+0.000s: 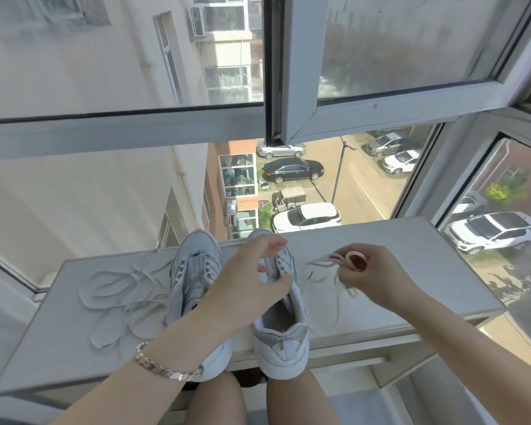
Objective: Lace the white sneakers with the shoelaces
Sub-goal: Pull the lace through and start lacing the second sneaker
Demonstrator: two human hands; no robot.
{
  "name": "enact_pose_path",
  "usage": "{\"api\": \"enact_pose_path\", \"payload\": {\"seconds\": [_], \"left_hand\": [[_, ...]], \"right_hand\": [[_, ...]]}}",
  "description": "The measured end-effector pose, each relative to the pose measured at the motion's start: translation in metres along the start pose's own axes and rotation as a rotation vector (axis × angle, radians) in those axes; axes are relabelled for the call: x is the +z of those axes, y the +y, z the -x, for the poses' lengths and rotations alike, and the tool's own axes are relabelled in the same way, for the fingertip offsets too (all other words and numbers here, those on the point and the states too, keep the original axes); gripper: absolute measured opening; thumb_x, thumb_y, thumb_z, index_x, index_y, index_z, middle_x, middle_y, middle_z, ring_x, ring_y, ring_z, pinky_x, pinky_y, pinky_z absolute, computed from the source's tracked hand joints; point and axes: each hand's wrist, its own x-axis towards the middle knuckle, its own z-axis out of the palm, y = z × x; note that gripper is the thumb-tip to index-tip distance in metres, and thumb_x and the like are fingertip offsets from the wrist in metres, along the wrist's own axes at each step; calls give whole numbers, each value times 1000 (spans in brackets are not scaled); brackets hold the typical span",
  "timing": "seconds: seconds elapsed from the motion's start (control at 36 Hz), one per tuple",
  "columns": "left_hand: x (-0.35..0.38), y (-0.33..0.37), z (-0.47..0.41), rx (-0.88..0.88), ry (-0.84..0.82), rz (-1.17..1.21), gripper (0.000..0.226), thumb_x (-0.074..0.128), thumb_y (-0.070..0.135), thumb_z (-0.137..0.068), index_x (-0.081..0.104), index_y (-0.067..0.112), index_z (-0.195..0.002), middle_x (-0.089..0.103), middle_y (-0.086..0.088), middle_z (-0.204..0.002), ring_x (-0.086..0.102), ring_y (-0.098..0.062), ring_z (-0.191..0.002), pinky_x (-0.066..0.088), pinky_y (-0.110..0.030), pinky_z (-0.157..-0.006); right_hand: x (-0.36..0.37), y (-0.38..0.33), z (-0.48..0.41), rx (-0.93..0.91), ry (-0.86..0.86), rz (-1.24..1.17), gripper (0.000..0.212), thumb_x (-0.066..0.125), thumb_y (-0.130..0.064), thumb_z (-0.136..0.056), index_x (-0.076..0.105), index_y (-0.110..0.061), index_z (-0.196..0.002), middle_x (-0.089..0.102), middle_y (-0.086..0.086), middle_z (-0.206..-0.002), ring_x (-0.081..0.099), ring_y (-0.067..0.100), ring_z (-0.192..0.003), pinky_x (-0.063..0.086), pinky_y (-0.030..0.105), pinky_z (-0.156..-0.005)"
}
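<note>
1. A window [276, 118] with pale frames fills the upper view. One sash stands swung open, and parked cars [293, 170] show on the street far below.
2. A pale surface [396, 240] runs along under the glass and carries both shoes and the laces.
3. The left sneaker [193, 265] stands upright with its toe toward the window. Its eyelets are bare and its heel sticks out over the near edge.
4. The right sneaker [284, 332] stands just beside it, pointing the same way, with its heel also over the edge.
5. The left hand [252, 277] reaches over the right sneaker's lacing area. Its grip curls there, thumb under and fingers above, apparently pinching the eyelet flap, though the exact contact is hard to make out.
6. The right hand [377, 271] is raised to the right of that shoe. Its grip is pinched on a bunched shoelace [325, 265], with a loop round the fingertips and the rest trailing down to the surface.
7. A loose shoelace [114, 289] lies in flat coils on the surface, left of the left sneaker.
8. A metal link bracelet [163, 368] circles the left wrist.
</note>
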Motion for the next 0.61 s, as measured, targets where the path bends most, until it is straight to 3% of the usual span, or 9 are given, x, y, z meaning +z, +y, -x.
{"api": "enact_pose_path", "payload": {"seconds": [0.11, 0.17, 0.25, 0.31, 0.36, 0.42, 0.47, 0.53, 0.61], "left_hand": [[-6, 13, -2, -61, -157, 74, 85, 81, 36, -67, 19, 65, -118, 24, 39, -129, 31, 13, -117, 25, -16, -98], [-7, 18, -5, -80, -174, 180, 89, 88, 36, -58, 27, 61, -119, 35, 42, -122, 38, 14, -117, 29, -9, -94], [-12, 19, -5, -112, -164, 337, 45, 77, 28, -66, 57, 31, -106, 63, 23, -88, 59, 4, -98, 43, -14, -91], [-21, 24, 3, -87, -173, 359, 3, 66, 15, -86, 63, 14, -87, 64, 11, -65, 66, -4, -81, 49, -17, -83], [-32, 24, 12, -122, -143, 393, 20, 48, 11, -96, 60, 3, -81, 53, 9, -48, 65, -7, -64, 49, -13, -71], [-47, 23, 21, -196, -76, 518, 24, 45, 18, -94, 57, 1, -81, 45, 8, -43, 55, -10, -49, 51, -17, -71], [-62, 15, 30, -276, 69, 785, 26, 46, 21, -90, 53, 5, -70, 42, 2, -48, 47, -15, -48, 56, -32, -74], [-77, 10, 39, -305, 236, 977, 29, 45, 23, -88, 56, 7, -67, 58, -8, -64, 59, -21, -67, 52, -38, -83], [-98, 9, 55, -312, 384, 1229, 39, 41, 29, -92, 65, -1, -92, 69, -16, -103, 64, -26, -103, 45, -39, -93]], "right_hand": [[-3, -57, 7, -132, -170, -208, 34, 60, 10, -80, 68, -22, -71, 59, -9, -52, 52, 4, -49, 44, 13, -54], [0, -80, 9, -195, -252, -311, 29, 59, 12, -81, 69, -14, -75, 61, -6, -56, 55, 7, -52, 46, 17, -56], [5, -101, 7, -256, -264, -407, 29, 58, 10, -83, 72, -15, -79, 64, -1, -63, 56, 11, -57, 48, 22, -58], [9, -109, 2, -250, -232, -458, 27, 59, 8, -84, 72, -16, -79, 63, 1, -63, 56, 13, -57, 49, 23, -58], [13, -114, -2, -230, -177, -481, 27, 59, 8, -84, 71, -15, -77, 62, -1, -60, 56, 9, -54, 47, 18, -56], [20, -118, -5, -225, -130, -441, 28, 59, 7, -84, 70, -17, -76, 61, -5, -55, 56, 6, -51, 45, 13, -53], [31, -122, -4, -206, -121, -402, 29, 59, 8, -82, 69, -18, -74, 61, -9, -56, 57, 4, -49, 43, 11, -50], [49, -128, 1, -197, -184, -378, 29, 60, 8, -81, 67, -19, -73, 61, -11, -58, 56, 4, -49, 45, 12, -50], [88, -139, 14, -236, -352, -303, 26, 64, 0, -82, 65, -24, -71, 61, -12, -59, 56, 4, -55, 50, 19, -55]]}}
